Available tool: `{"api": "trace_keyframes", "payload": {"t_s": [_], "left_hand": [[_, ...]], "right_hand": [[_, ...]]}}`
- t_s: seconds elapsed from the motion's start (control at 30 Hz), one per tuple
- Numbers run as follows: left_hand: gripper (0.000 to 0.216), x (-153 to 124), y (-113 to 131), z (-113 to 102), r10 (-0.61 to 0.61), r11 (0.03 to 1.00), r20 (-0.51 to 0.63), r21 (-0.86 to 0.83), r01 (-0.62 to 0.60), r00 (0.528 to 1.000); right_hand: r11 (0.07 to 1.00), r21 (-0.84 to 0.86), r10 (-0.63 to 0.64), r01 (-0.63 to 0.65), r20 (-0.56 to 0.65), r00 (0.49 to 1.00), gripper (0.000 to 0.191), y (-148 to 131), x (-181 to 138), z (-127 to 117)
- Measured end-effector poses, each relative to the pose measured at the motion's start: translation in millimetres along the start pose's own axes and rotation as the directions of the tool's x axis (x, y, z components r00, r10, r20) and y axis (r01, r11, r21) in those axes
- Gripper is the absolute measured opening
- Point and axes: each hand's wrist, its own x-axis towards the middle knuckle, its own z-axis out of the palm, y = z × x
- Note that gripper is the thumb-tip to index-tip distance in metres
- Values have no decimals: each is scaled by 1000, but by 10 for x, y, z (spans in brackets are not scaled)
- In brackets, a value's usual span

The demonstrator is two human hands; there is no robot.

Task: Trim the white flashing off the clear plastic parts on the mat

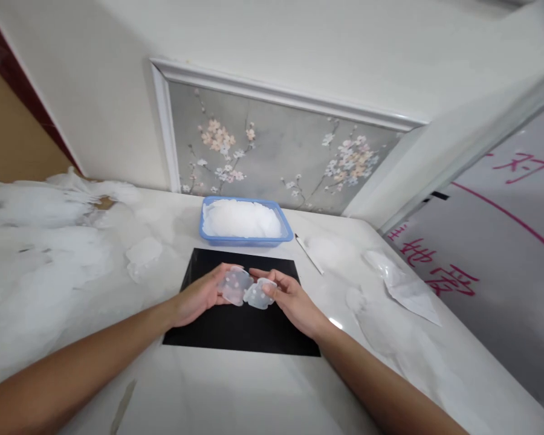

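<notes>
Over a black mat (245, 332), my left hand (199, 297) holds a translucent, wavy-edged plastic piece (234, 285) with small raised dots, fingers behind it. A similar translucent piece (258, 296) is pinched between the thumb and fingers of my right hand (295, 302). The two pieces meet edge to edge between my hands; whether they are joined, I cannot tell. Just behind the mat stands a blue plastic basket (245, 242) heaped with whitish pieces, too pale to make out singly.
A slim white tool with a dark tip (309, 254) lies right of the basket. Clear plastic bags (408, 293) rest at the right, and whitish plastic bundles (36, 266) cover the left. A framed floral panel (272, 151) is on the wall behind the marble-patterned table (199, 393).
</notes>
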Motion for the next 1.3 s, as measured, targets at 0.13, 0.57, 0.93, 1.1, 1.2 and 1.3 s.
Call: {"api": "trace_keyframes", "payload": {"t_s": [0.13, 0.57, 0.93, 1.1, 1.2, 1.3], "left_hand": [[55, -81, 71, 6, 68, 877, 28, 475, -73, 997], [88, -501, 992, -1257, 50, 0, -445, 895, 446, 894], [22, -457, 1081, -1122, -87, 133, -284, 947, 293, 955], [26, -418, 1075, -804, 12, 550, -184, 822, 147, 983], [36, -231, 828, -613, 38, 681, -147, 728, 82, 988], [38, -30, 485, -518, 260, 398, -156, 916, 42, 953]], "right_hand": [[997, -65, 33, -37, -51, 998, 29, 17, 57, 196], [-17, -711, -142, 703, 697, 702, 33, 53, 429, 1765], [-43, -719, -219, 694, 684, 696, 22, -100, 609, 1231], [495, -803, -199, 332, 267, 943, 32, -221, 399, 156], [689, -706, -123, 165, 110, 986, 28, -191, 295, -184], [817, -572, -115, 76, -32, 993, 25, -88, 235, -259]]}}
